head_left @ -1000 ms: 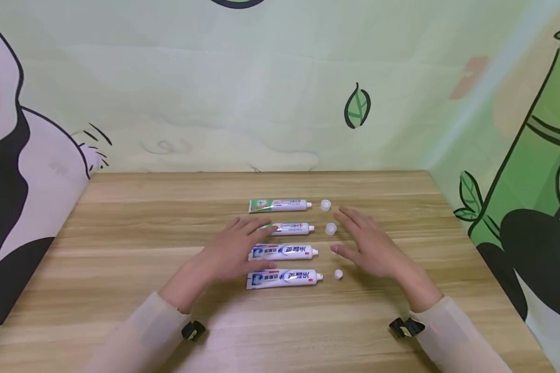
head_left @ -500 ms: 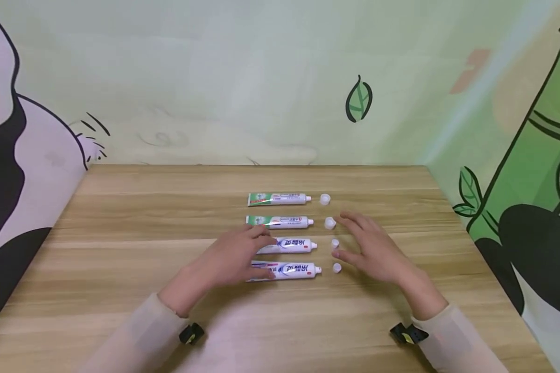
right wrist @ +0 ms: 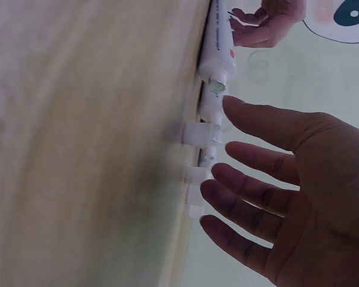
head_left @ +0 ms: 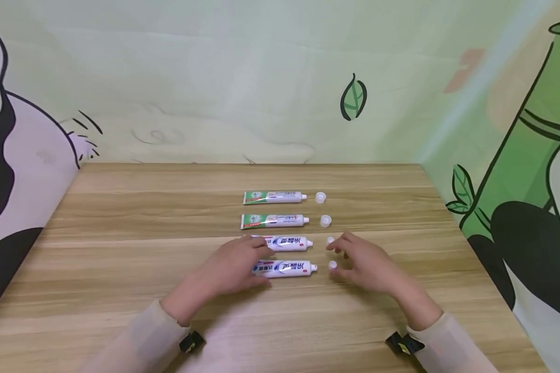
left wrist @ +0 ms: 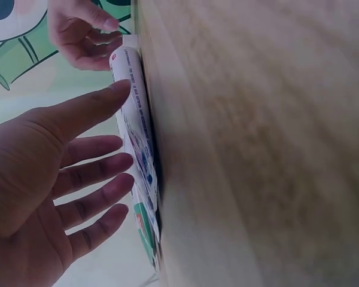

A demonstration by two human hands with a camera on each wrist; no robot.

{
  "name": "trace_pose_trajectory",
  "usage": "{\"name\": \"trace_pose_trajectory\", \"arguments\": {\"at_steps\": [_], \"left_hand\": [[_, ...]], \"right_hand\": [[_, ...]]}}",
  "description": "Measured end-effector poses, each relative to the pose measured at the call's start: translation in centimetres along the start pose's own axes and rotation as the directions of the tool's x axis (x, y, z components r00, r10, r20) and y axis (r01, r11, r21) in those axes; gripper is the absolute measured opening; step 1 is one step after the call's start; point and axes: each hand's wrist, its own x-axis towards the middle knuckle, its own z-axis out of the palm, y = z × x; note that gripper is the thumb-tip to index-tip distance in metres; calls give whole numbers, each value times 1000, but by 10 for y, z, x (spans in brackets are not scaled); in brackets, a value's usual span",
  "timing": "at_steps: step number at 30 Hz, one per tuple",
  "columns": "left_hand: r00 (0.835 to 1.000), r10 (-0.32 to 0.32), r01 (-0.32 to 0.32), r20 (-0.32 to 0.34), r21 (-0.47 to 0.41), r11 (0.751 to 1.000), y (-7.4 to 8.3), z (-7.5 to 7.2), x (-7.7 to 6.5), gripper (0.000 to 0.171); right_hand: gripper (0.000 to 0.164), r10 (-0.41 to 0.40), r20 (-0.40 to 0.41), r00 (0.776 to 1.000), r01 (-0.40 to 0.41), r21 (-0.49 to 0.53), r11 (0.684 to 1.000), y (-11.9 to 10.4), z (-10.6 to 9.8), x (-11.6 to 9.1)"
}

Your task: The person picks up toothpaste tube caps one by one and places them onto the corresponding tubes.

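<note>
Several uncapped toothpaste tubes lie in parallel rows, nozzles pointing right, each with a loose white cap off its nozzle. My left hand [head_left: 228, 264] hovers over the tail ends of the nearest blue-and-white toothpaste tube [head_left: 287, 268] and the blue-and-white tube behind it [head_left: 289, 243]. In the left wrist view its fingers are spread and relaxed, holding nothing. My right hand [head_left: 366, 261] is beside the nearest cap [head_left: 333, 264] and the second cap [head_left: 330, 240], fingers loosely bent. The right wrist view shows nothing in its grasp.
Farther back lie two green-and-white toothpaste tubes [head_left: 275, 220], with larger white caps [head_left: 325, 221] to their right. All rest on a wooden table [head_left: 144, 207]. A wall covering with cartoon drawings [head_left: 214, 93] stands behind the table.
The left hand has moved toward the front, off the green tubes to the nearer two. The right hand has lowered toward the nearer caps, its fingers bending more.
</note>
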Motion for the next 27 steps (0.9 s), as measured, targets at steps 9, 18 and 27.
{"name": "trace_pose_trajectory", "arguments": {"at_steps": [9, 18, 27], "left_hand": [[1000, 4, -5, 12, 23, 1000, -1, 3, 3, 53], [1000, -4, 3, 30, 33, 999, -3, 11, 5, 49], [1000, 9, -8, -20, 49, 999, -4, 15, 3, 48]], "right_hand": [[34, 19, 40, 999, -18, -7, 1000, 3, 8, 2], [25, 42, 50, 998, -42, 0, 999, 3, 12, 3], [21, 59, 34, 998, -61, 80, 995, 2, 14, 1]]}}
